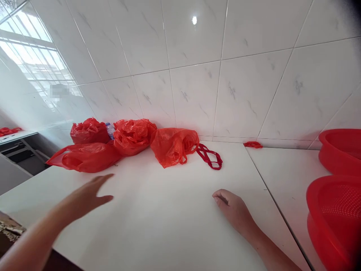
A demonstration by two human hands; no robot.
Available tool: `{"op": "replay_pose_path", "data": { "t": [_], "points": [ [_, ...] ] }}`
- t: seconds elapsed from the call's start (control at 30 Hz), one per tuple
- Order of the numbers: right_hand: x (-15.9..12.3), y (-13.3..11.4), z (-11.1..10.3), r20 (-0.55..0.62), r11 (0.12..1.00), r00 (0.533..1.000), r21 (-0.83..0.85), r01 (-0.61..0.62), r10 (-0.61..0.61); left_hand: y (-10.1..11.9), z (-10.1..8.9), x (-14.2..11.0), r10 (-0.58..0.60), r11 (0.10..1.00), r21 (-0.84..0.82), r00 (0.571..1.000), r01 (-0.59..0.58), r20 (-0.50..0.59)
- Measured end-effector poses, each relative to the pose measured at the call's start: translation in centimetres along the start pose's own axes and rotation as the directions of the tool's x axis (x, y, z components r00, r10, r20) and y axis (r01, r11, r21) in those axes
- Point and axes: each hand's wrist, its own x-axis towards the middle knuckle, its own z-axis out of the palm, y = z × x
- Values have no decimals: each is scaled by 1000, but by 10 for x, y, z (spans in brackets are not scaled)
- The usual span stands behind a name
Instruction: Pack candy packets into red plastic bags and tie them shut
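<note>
My left hand [89,194] hovers over the left part of the white table [158,226], thumb and fingers apart, holding nothing. Just beyond it lies a filled red plastic bag [90,156]. My right hand [232,207] is over the table on the right, its fingers curled together with nothing visible in them. Farther back from that hand are a dark red strap loop [210,156] and a thin, lighter red plastic bag [172,145]. Two more bulging red bags, one at the back left [89,131] and one nearer the middle [134,136], stand along the wall.
A clear bottle [109,130] with a blue cap stands between bags. Red plastic baskets [318,222] stand on the right, beyond a seam between table tops. A small red scrap [253,144] lies by the tiled wall [194,94]. A grey cabinet [19,158] is at far left.
</note>
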Motion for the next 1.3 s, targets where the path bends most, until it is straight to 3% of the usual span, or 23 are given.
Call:
{"op": "replay_pose_path", "data": {
  "t": [0.07, 0.17, 0.23, 0.33, 0.37, 0.47, 0.53, 0.67, 0.8, 0.93, 1.17, 1.3],
  "points": [
    [0, -1, 0, 6, 1000, 1000, 21, 11, -11, 45, 27, 8, 94, 995, -11, 946, -95, 310],
    [1, 2, 0, 6, 999, 1000, 32, 20, -20, 124, 59, 7, 271, 963, -121, 839, -243, 472],
    [2, 5, 0, 8, 999, 999, 39, 37, -38, 173, 76, 8, 437, 899, -213, 793, -382, 424],
    [5, 7, -1, 18, 997, 998, 58, 54, -55, 232, 105, 22, 623, 775, -334, 739, -537, 258],
    [6, 7, -1, 22, 996, 998, 64, 54, -55, 248, 117, 29, 641, 750, -359, 744, -556, 188],
    [11, 9, -1, 10, 996, 998, 71, 53, -54, 290, 151, 52, 525, 791, -350, 850, -502, -32],
    [15, 11, -1, -8, 996, 998, 68, 55, -55, 310, 170, 67, 445, 818, -345, 886, -460, -126],
    [18, 11, -1, -9, 998, 999, 57, 38, -37, 328, 189, 90, 474, 796, -352, 869, -493, -144],
    [19, 9, -2, 3, 997, 1000, 71, 23, -23, 327, 189, 100, 498, 775, -365, 854, -516, -151],
    [19, 10, -3, 0, 997, 1000, 72, 23, -23, 326, 186, 93, 493, 763, -365, 846, -533, -204],
    [18, 7, -3, -11, 998, 1000, 53, 25, -24, 334, 188, 91, 682, 662, -318, 722, -679, -120],
    [15, 4, -5, -2, 998, 1000, 67, 18, -18, 342, 191, 100, 646, 698, -301, 753, -650, -129]
  ]
}}
